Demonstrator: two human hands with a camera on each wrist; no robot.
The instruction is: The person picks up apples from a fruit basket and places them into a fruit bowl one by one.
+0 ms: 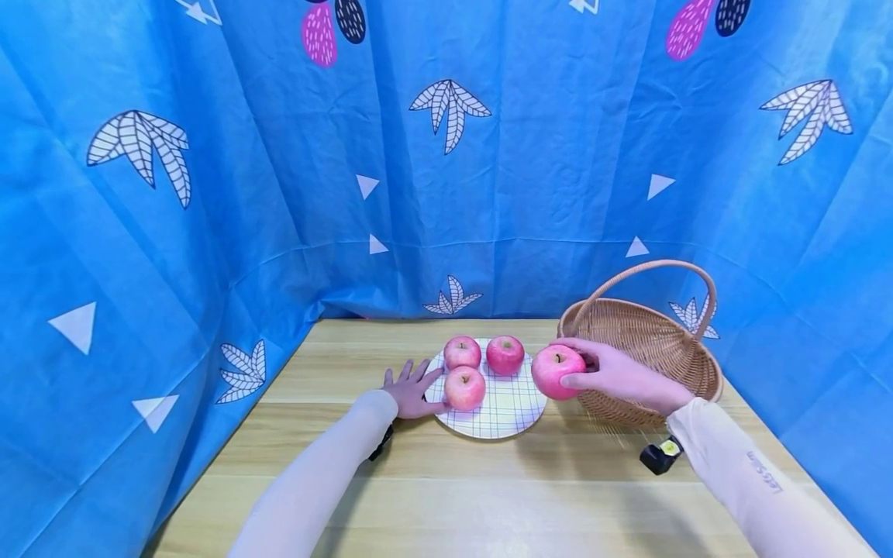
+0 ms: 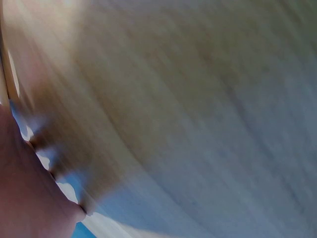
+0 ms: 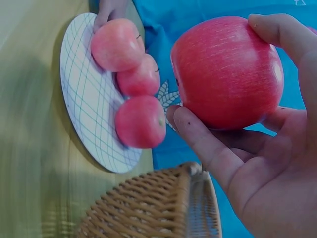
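Note:
My right hand (image 1: 621, 375) grips a red apple (image 1: 558, 372) between thumb and fingers, held up between the plate and the basket. In the right wrist view this apple (image 3: 228, 72) hangs above the plate's level. My left hand (image 1: 415, 394) rests at the left rim of the round white checked plate (image 1: 498, 418), fingers spread and straight, thumb beside the nearest apple (image 1: 464, 388). Two more apples sit behind it on the plate: one at the back left (image 1: 462, 353), one at the back right (image 1: 505, 355). The left wrist view shows mostly wooden tabletop and part of the hand (image 2: 34, 193).
A brown wicker basket (image 1: 642, 325) with a tall arched handle (image 1: 656, 265) stands right of the plate, partly behind my right hand. The wooden table (image 1: 432, 496) meets a blue patterned curtain (image 1: 446, 194) at the back and sides.

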